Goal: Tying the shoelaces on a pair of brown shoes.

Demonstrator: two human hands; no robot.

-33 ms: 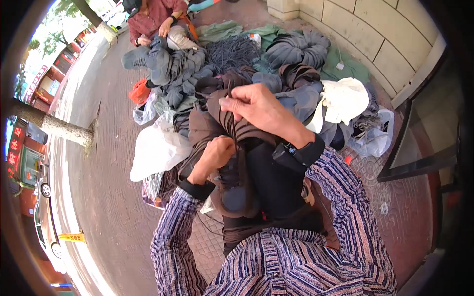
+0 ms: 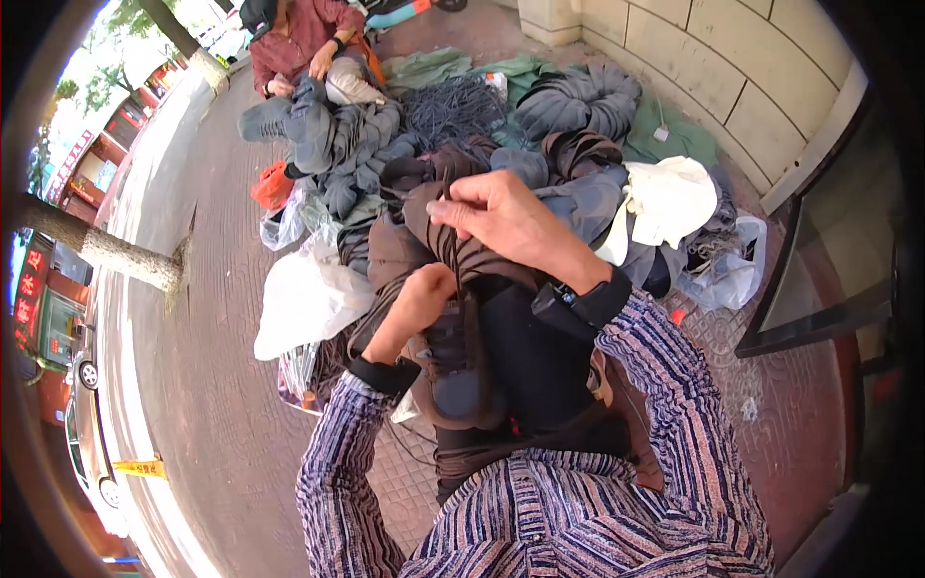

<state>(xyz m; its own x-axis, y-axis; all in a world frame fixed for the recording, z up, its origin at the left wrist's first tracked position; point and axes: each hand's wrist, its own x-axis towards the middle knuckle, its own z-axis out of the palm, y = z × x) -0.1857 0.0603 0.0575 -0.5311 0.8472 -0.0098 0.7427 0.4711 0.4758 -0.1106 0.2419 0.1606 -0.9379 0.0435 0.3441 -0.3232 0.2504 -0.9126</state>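
Nothing clearly moved | your right grip (image 2: 506,217) pinches the dark lace (image 2: 456,252); left grip (image 2: 419,301) curled, hold unclear | likely light, limp; grasp near tip

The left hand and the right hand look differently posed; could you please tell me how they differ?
The right hand is farther from the body; the left hand is nearer, by the dark shoe. The right hand pinches a dark cord with thumb and finger; the left hand is curled, fist-like. The right wristband carries a bulky box, the left wristband looks slimmer. Both arms wear striped sleeves.
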